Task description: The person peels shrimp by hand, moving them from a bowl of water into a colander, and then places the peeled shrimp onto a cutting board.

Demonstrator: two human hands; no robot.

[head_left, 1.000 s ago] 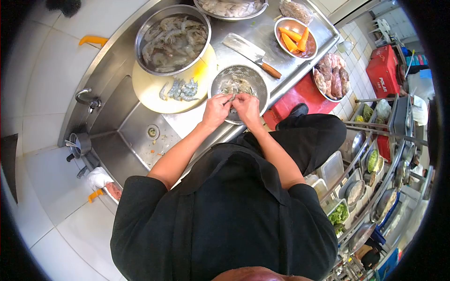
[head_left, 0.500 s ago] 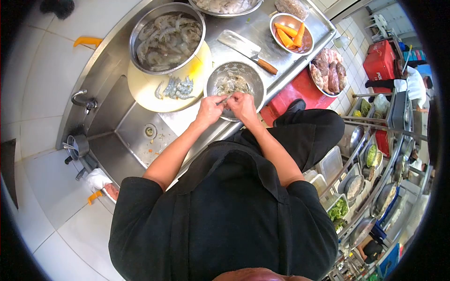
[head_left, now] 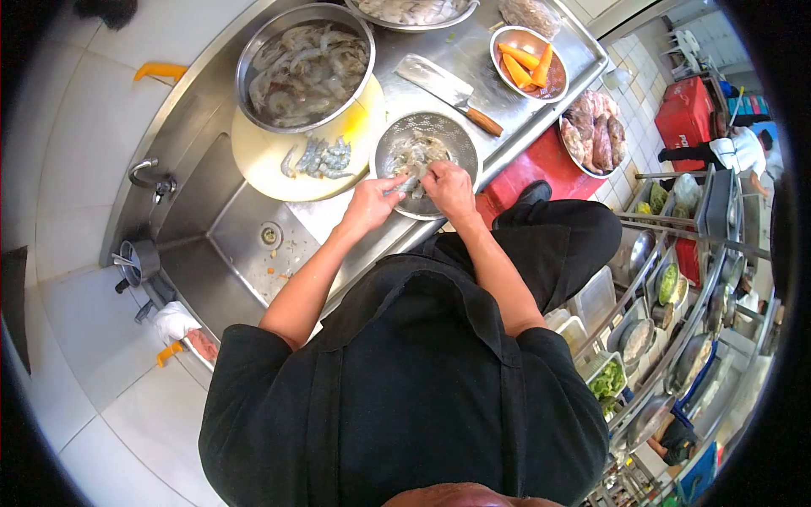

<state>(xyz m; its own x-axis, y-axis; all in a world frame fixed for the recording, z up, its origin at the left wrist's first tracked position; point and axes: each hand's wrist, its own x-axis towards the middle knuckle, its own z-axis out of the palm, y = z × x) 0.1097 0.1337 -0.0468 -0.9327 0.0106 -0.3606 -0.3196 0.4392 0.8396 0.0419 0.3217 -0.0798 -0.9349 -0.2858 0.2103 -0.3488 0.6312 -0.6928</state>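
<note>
My left hand [head_left: 372,204] is closed on a greyish shrimp [head_left: 394,192] at the near left rim of a perforated metal colander [head_left: 463,138]. My right hand [head_left: 449,189] is over the colander's near side with its fingers pinched together; what they hold is too small to name. Shrimp shells and scraps [head_left: 416,154] lie in the colander. Left of it, a small pile of bluish-grey shrimp [head_left: 321,158] rests on a round cream cutting board [head_left: 253,169]. A large metal bowl of whole shrimp [head_left: 308,72] sits partly on that board.
A cleaver [head_left: 435,82] with a wooden handle lies beyond the colander. Behind it stand a bowl of carrots [head_left: 528,68] and another bowl [head_left: 412,10]. At left is the sink basin [head_left: 245,232] with its tap [head_left: 152,179]. A meat bowl [head_left: 593,135] stands at right.
My hands have moved apart: the right slightly to the right and up over the shells, the left slightly down and left with the shrimp. The view has shifted slightly.
</note>
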